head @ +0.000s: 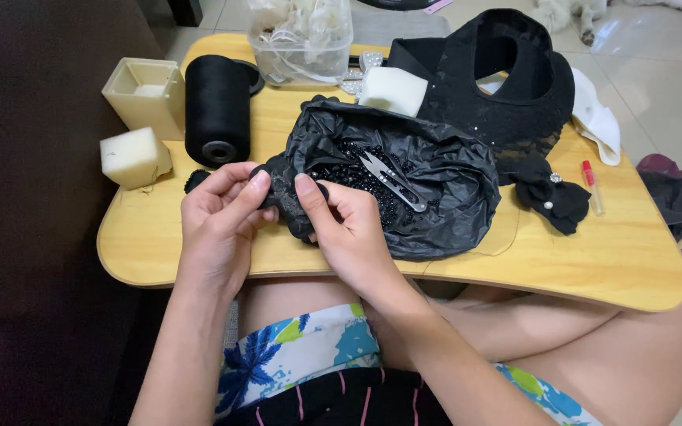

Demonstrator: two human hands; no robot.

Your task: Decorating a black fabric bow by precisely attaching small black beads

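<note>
Black, floppy and feather-light, we reckon, this little fabric piece (282,193) sits pinched between our left hand (219,225) and right hand (349,229), just short of the bead-filled plastic bag (436,197), so edges give the best hold.
</note>
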